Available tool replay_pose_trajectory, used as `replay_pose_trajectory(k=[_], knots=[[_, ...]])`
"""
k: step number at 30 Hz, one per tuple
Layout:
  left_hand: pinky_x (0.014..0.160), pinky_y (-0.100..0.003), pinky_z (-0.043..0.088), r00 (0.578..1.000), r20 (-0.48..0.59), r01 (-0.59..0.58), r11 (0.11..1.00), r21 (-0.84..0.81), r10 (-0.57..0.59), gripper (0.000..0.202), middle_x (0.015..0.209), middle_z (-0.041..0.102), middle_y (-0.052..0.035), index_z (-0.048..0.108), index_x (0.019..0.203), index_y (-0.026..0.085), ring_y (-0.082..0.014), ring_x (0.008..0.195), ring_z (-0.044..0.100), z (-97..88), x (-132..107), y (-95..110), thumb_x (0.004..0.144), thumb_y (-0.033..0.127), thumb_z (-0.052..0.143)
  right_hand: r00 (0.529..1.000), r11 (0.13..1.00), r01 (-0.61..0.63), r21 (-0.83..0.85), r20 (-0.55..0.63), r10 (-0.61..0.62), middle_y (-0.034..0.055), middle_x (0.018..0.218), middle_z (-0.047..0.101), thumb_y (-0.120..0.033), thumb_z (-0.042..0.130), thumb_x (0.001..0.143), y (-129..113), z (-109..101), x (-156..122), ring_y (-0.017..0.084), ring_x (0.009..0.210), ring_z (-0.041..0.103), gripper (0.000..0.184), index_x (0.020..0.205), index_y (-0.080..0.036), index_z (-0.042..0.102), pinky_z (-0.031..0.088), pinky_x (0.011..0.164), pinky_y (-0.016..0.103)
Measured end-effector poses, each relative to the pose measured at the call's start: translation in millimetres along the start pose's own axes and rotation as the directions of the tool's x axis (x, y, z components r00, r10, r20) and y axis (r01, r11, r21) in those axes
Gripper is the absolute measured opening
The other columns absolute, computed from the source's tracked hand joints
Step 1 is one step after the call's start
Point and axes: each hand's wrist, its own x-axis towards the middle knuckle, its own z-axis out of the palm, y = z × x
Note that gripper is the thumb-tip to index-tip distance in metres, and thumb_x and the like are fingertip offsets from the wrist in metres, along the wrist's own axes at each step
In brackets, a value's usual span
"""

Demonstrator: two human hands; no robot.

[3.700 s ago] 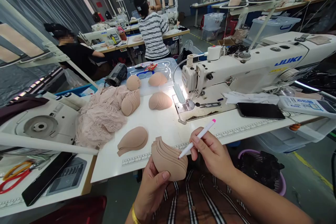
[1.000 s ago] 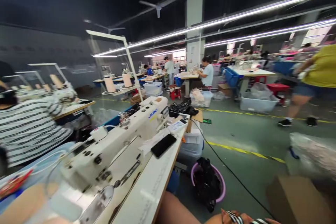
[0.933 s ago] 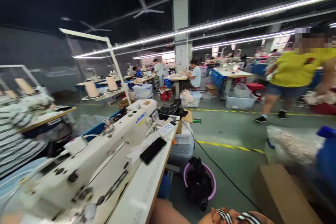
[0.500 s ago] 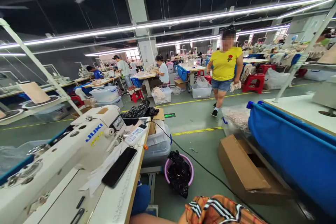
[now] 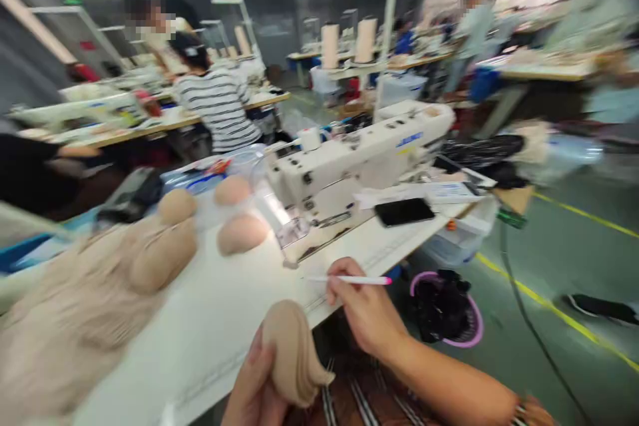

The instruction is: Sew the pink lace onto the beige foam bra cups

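My left hand (image 5: 253,376) is closed around a stack of beige bra cups (image 5: 288,339), held at the table's near edge. Between the thumb and fingers of my right hand (image 5: 367,313) is a slim white pen (image 5: 362,280) with a pink end, pointing left over the table (image 5: 210,319). Two loose bra cups (image 5: 243,234) lie beside the sewing machine (image 5: 359,160), under its lamp. Further left, more rounded beige cups (image 5: 164,256) rest on a large heap of beige fabric pieces (image 5: 84,313).
A black phone (image 5: 404,212) lies on the table right of the machine's needle area. On the floor stands a pink basket (image 5: 472,333) lined with a black bag. A co-worker in a striped shirt (image 5: 217,110) sits beyond the table; a person's shoe (image 5: 602,308) shows at right.
The view has swung left and down from the aisle to the sewing table. Both hands, the bra cup stack and the pen now show; neither hand was visible before.
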Motion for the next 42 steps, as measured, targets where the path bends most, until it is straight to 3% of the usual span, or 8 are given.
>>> replay_pose_trajectory(k=[2,5,16,22,26,29,36,42], knots=[[0.112,-0.049,0.05,0.991,-0.131,-0.004,0.986,-0.165,-0.018,0.049,0.142,0.065,-0.0075,0.058,0.147,0.03,-0.0341,0.137,0.055,-34.0,-34.5,11.9,0.102,0.048,0.059,0.995,0.999,-0.053,0.004,0.083,0.053,-0.0036,0.069,0.06,-0.05,0.067,0.096,10.9,-5.1,0.0,0.017,0.071,0.055,0.028,0.1,-0.022,0.064,0.042,0.073,0.03],[0.118,-0.046,0.044,0.987,-0.155,-0.022,0.918,-0.397,-0.043,0.052,0.146,0.063,-0.0098,0.055,0.15,0.025,-0.0318,0.14,0.053,-50.0,-54.7,15.2,0.1,0.036,0.064,0.98,0.993,-0.115,-0.005,0.161,0.115,-0.0026,0.067,0.06,-0.052,0.065,0.098,18.0,-9.8,-3.6,0.017,0.068,0.053,0.031,0.094,-0.021,0.064,0.039,0.07,0.031],[0.113,-0.05,0.05,0.994,-0.108,-0.038,0.898,-0.439,-0.011,0.05,0.144,0.064,-0.0141,0.055,0.151,0.021,-0.0341,0.132,0.06,-47.4,-46.9,14.0,0.102,0.033,0.061,0.971,0.982,-0.183,0.049,0.169,0.172,-0.0043,0.06,0.059,-0.052,0.064,0.1,23.5,-3.6,-0.9,0.015,0.062,0.05,0.033,0.088,-0.021,0.061,0.038,0.066,0.028],[0.119,-0.048,0.044,0.987,-0.156,-0.047,0.879,-0.474,-0.032,0.056,0.148,0.062,-0.0096,0.046,0.157,0.029,-0.0307,0.139,0.055,-51.3,-46.1,8.1,0.103,0.034,0.061,0.966,0.98,-0.193,0.043,0.185,0.182,-0.0035,0.061,0.059,-0.051,0.061,0.102,24.1,-4.0,-1.4,0.016,0.064,0.051,0.033,0.089,-0.022,0.06,0.042,0.068,0.029],[0.121,-0.049,0.043,0.984,-0.176,-0.058,0.866,-0.497,-0.034,0.055,0.147,0.063,-0.0101,0.048,0.156,0.028,-0.0313,0.139,0.055,-51.4,-47.0,8.5,0.103,0.035,0.061,0.947,0.983,-0.183,-0.007,0.267,0.179,-0.0005,0.082,0.068,-0.049,0.068,0.098,19.9,-2.8,-6.1,0.017,0.078,0.061,0.026,0.103,-0.024,0.06,0.048,0.074,0.03],[0.121,-0.049,0.042,0.981,-0.191,-0.089,0.842,-0.533,-0.016,0.048,0.141,0.068,-0.0099,0.056,0.151,0.026,-0.0313,0.137,0.058,-50.0,-46.4,8.8,0.103,0.034,0.06,0.923,0.981,-0.169,-0.097,0.334,0.192,0.0005,0.094,0.068,-0.039,0.079,0.089,16.4,2.0,-14.3,0.018,0.087,0.064,0.027,0.105,-0.025,0.062,0.052,0.078,0.03],[0.112,-0.031,0.051,0.989,-0.14,-0.13,0.776,-0.617,0.054,0.037,0.138,0.071,-0.0048,0.068,0.139,0.028,-0.024,0.134,0.062,-55.0,-42.9,-0.4,0.105,0.035,0.057,0.969,0.995,-0.067,-0.067,0.232,0.081,-0.0004,0.088,0.067,-0.033,0.077,0.09,34.3,17.7,-34.1,0.017,0.082,0.064,0.021,0.1,-0.025,0.061,0.055,0.076,0.027],[0.111,-0.034,0.053,0.984,-0.163,-0.157,0.767,-0.623,0.07,0.038,0.138,0.071,-0.0037,0.064,0.142,0.033,-0.0237,0.13,0.064,-52.0,-45.0,-0.7,0.105,0.034,0.056,0.968,0.995,-0.087,-0.046,0.23,0.095,0.0024,0.089,0.07,-0.044,0.073,0.096,34.6,13.0,-29.7,0.017,0.081,0.065,0.024,0.106,-0.024,0.063,0.055,0.077,0.029]])
